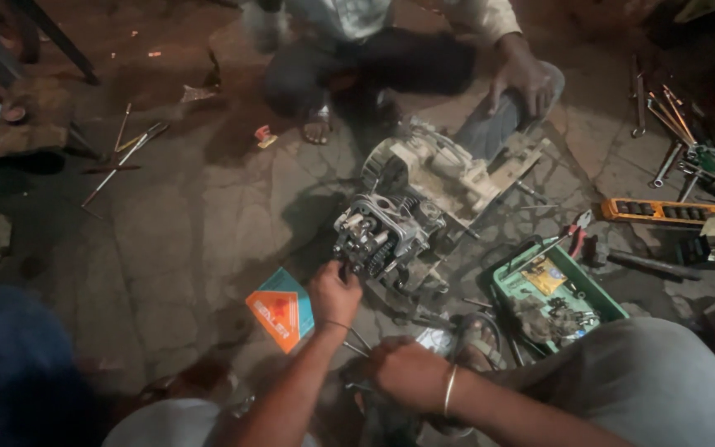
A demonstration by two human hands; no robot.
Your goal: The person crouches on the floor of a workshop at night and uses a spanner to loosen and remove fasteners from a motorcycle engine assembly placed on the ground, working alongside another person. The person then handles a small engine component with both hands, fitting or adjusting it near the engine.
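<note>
Nearest you, your right hand (pixel 407 370) is curled shut on something dark you can't make out, while your left hand (pixel 334 291) (the nearer one) pinches the near end of the engine (pixel 407 219), whose long axis runs away up-right across the floor (pixel 175 223).

The person crouched at the top of the frame is cut off above the chest. The left hand (pixel 334 291) closes on something at the near end of the engine (pixel 411 211), too dark to tell what. What the right hand (pixel 407 372) presses on is hidden beneath it. The small parts in the green tray (pixel 513 280) blur together. The tools (pixel 676 136) at upper right fade into shadow.
</note>
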